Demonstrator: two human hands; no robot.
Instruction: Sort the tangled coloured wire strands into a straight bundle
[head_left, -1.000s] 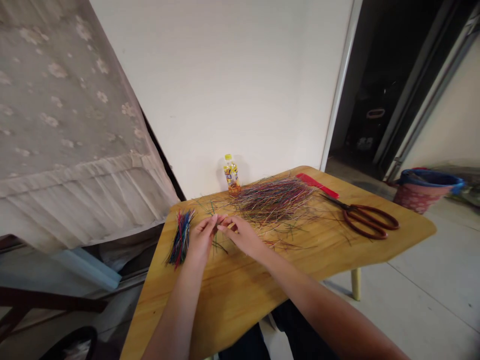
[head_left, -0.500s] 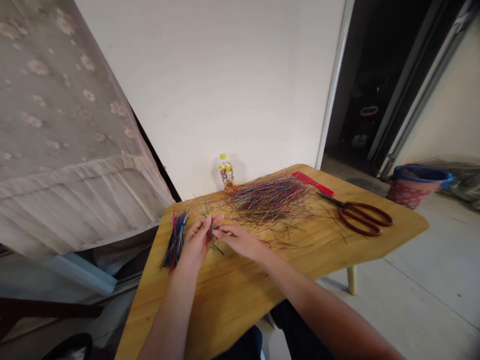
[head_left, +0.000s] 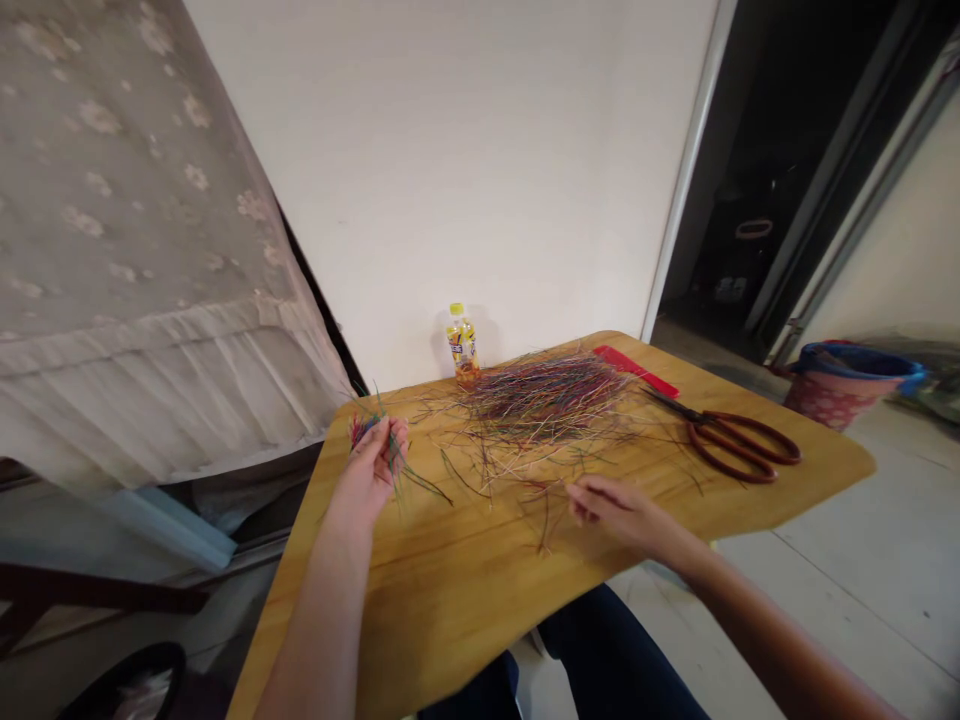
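Coloured filaments (head_left: pixel 544 400) lie in a loose heap at 12 o'clock on the wooden surface (head_left: pixel 420 610). Left hand (head_left: pixel 369 472), at 10 o'clock: grip narrow, holding a small bundle of filaments (head_left: pixel 365 430). Right hand (head_left: pixel 619 518), at 4 o'clock: grip open, fingers lightly curled, just beside stray filaments (head_left: pixel 547 520) (surface contact cannot be confirmed). Red-handled scissors (head_left: pixel 739 447) lie at 2 o'clock.

red comb (head_left: pixel 636 370), scissors (head_left: pixel 697 430), plastic bottle (head_left: pixel 463 345)
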